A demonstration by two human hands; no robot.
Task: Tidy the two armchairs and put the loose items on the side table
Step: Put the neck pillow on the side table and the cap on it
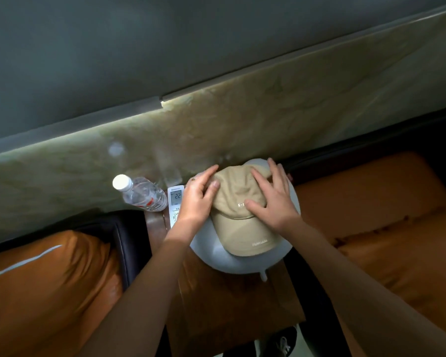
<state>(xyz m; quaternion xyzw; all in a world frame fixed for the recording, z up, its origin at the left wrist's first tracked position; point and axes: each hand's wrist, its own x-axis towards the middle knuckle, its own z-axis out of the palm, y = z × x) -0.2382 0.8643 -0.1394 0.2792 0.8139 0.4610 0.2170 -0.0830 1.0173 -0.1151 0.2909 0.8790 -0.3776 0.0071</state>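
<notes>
Now I see left hand (196, 200) and right hand (273, 199) flat on the beige cap (242, 229) — fingers straight, gripping nothing — atop a white round object (242, 265) on the side table (229, 305).

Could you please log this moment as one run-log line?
left hand, right hand: on cap | cap: on white pillow, table | bottle, remote: beside pillow

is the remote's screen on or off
On: the remote shows 22 on its small screen.
</notes>
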